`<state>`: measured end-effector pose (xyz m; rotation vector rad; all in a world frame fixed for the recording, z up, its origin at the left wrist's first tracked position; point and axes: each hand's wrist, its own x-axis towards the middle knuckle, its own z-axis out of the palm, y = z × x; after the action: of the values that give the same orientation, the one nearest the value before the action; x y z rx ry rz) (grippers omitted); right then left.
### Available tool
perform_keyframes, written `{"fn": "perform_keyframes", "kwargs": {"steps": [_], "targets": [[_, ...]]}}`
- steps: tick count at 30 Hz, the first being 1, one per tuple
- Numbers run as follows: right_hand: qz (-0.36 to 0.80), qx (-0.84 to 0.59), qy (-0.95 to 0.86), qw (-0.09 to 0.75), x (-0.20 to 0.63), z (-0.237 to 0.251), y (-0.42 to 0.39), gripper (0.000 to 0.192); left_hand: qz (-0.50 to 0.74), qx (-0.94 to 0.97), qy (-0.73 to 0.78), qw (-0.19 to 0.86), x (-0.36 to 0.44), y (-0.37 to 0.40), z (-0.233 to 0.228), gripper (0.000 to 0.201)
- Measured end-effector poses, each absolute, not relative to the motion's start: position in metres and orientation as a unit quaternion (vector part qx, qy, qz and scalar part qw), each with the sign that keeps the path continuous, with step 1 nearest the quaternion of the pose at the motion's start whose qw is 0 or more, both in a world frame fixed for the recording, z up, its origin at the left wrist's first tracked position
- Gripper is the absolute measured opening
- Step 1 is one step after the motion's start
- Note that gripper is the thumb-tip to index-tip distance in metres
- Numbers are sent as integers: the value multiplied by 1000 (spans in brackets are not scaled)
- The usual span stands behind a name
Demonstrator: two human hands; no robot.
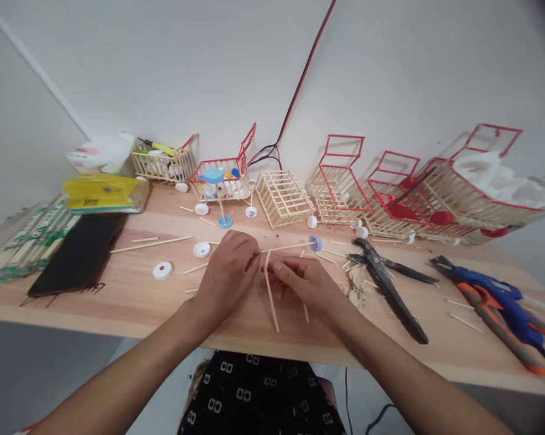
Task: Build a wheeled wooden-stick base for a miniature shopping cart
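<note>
My left hand (231, 269) is closed above the middle of the table, its fingertips turned inward and mostly hidden. What they grip, if anything, cannot be made out. Facing it, my right hand (302, 279) pinches a thin wooden stick (272, 305) that slants down toward the table's front edge. Partly covered by the right hand, another stick (306, 312) pokes out below it. Just beyond both hands lies a stick with a purple bottle cap (315, 243) at its end. White caps with holes, one of them a white cap (162, 270), lie left of my left hand.
Small stick-built carts, including a red-trimmed cart (340, 187), line the wall with a plain stick basket (285, 196). Black-handled pliers (390, 290), a blue glue gun (494, 290) and orange-grey pliers (494, 323) lie right. A phone (77, 254), yellow packet (104, 193) and stick packs (28, 238) lie left.
</note>
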<state>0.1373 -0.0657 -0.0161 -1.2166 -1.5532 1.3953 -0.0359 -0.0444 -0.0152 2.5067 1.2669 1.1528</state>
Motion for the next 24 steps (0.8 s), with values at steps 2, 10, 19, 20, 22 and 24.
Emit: {"fn": "perform_keyframes", "kwargs": {"steps": [2, 10, 19, 20, 22, 24], "targets": [[558, -459, -590, 360, 136, -17, -64, 34, 390, 824, 409, 42, -34, -45, -14, 14], [509, -502, -586, 381, 134, -6, -69, 21, 427, 802, 416, 41, -33, -47, -8, 14], [530, -476, -577, 399, 135, -8, -67, 22, 424, 790, 442, 35, -30, -49, -5, 10], [533, -473, -577, 399, 136, -8, -67, 22, 419, 786, 452, 47, -30, -49, -5, 9], [535, -469, -578, 399, 137, -7, -67, 22, 409, 779, 468, 80, -30, -49, -5, 9], [537, -468, -580, 396, 137, -7, -66, 22, 400, 775, 477, 107, -30, -49, -6, 8]]}}
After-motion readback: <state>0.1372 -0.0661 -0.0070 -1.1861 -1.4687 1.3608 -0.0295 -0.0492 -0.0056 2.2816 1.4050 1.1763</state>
